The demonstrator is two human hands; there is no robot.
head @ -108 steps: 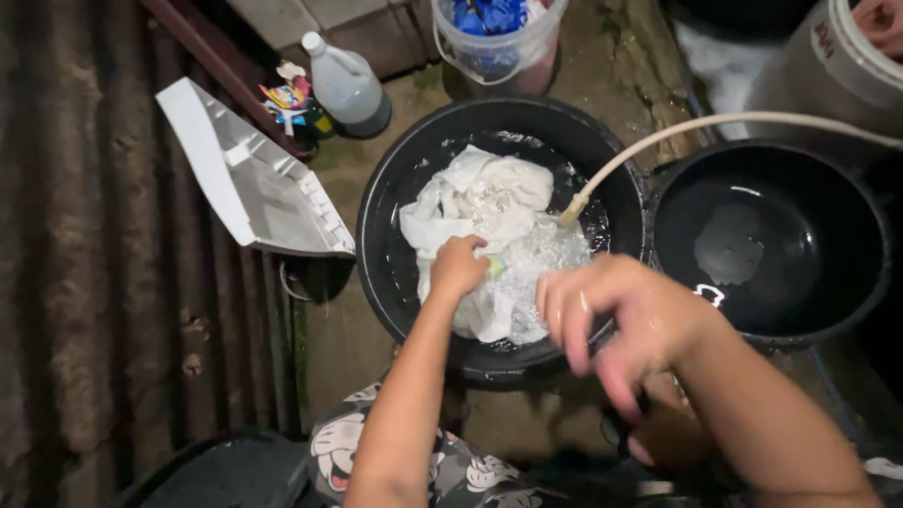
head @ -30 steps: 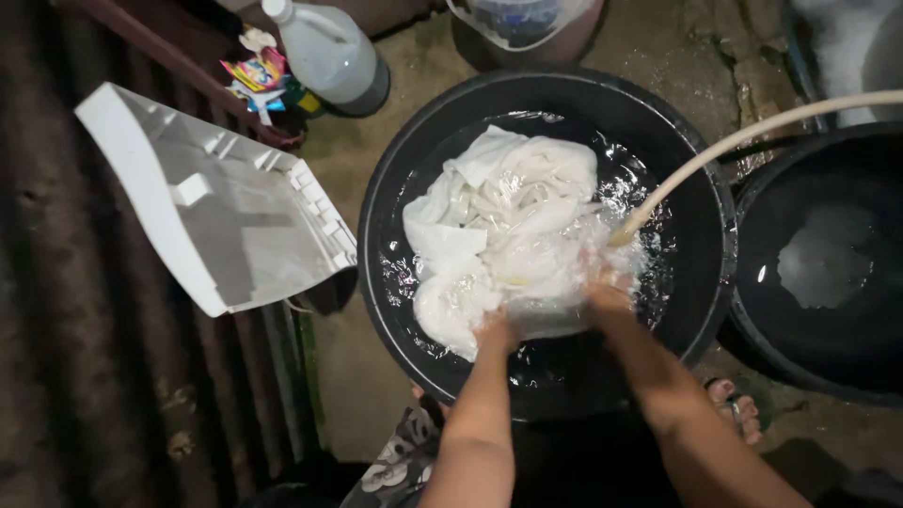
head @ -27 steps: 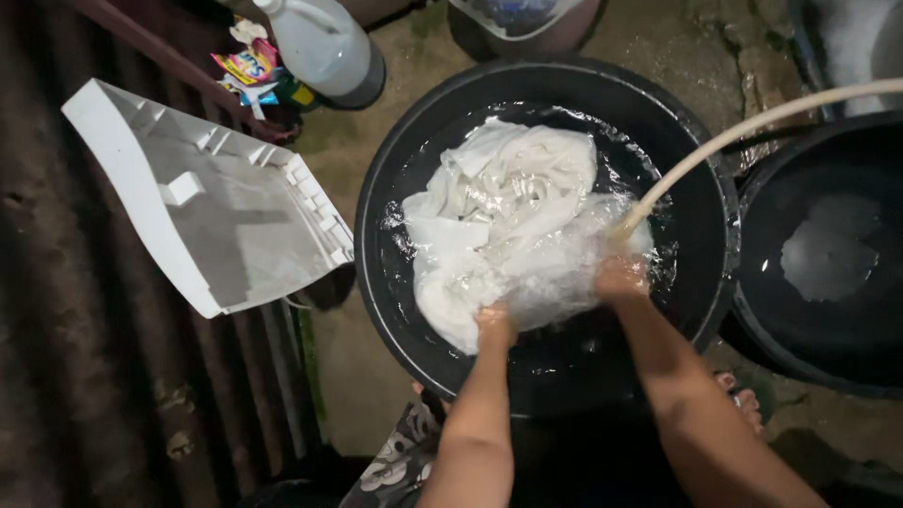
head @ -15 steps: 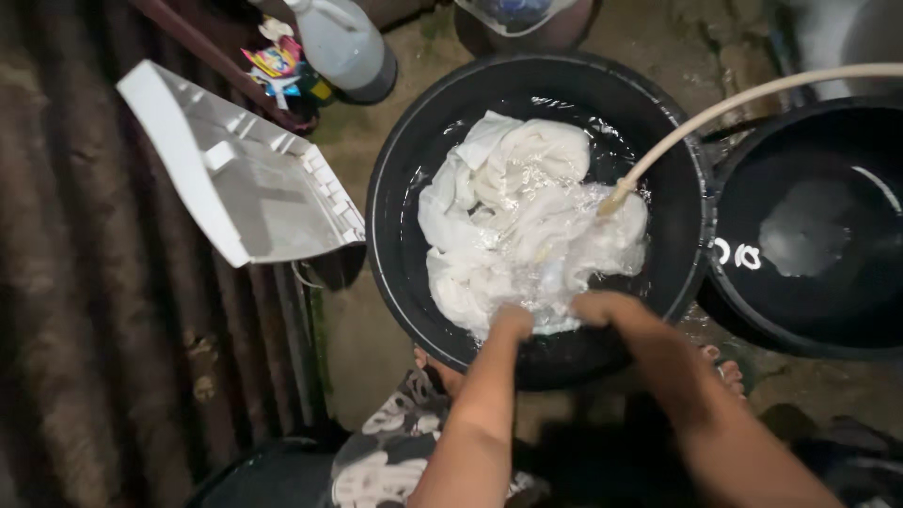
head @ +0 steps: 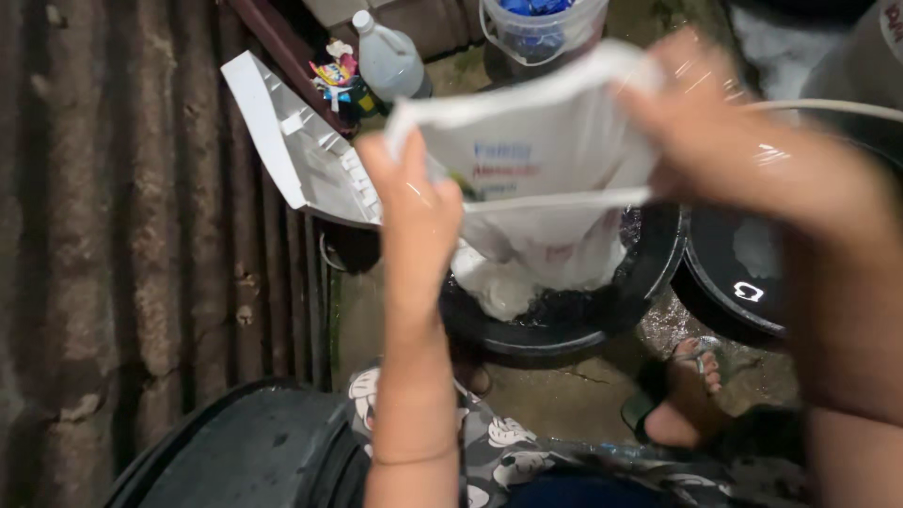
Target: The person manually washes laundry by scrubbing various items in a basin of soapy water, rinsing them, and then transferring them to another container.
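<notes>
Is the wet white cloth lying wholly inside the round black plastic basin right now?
No, both hands, left and right, hold the wet white cloth stretched above the round black plastic basin.

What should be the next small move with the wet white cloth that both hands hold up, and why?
Probably lower it a little and wring it over the black basin. The left hand and the right hand hold the white cloth stretched above the basin, its lower end hanging into it, so the water would fall back inside and not on the foot.
</notes>
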